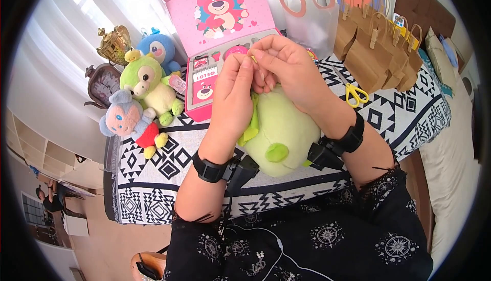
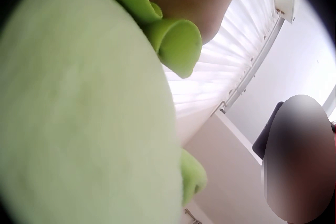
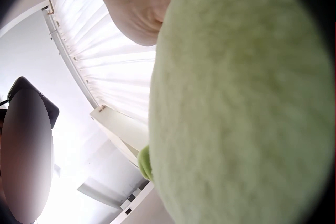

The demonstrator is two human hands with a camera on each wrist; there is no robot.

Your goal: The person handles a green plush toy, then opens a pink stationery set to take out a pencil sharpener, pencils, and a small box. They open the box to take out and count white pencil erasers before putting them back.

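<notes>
A round, pale green plush toy (image 1: 286, 127) stands on the patterned cloth, close in front of the person. A bright green nub (image 1: 276, 152) sticks out of its near side, and green felt flaps (image 1: 249, 127) show along its left. Above its far end, the left hand (image 1: 232, 86) and right hand (image 1: 289, 69) meet with curled fingers. Between their fingertips they pinch a small yellowish piece (image 1: 253, 59), mostly hidden by the fingers. Both wrist views are largely filled by the plush's fuzzy body (image 2: 89, 108), with a curled green flap (image 2: 179, 45) in the left one.
Behind the hands stands an open pink Lotso box (image 1: 225, 12). Several plush toys (image 1: 148, 81), a clock (image 1: 105, 84) and a gold trophy (image 1: 113, 45) stand left. Kraft paper bags (image 1: 371, 51), a translucent bag (image 1: 312, 28) and yellow-handled scissors (image 1: 356, 95) are at right.
</notes>
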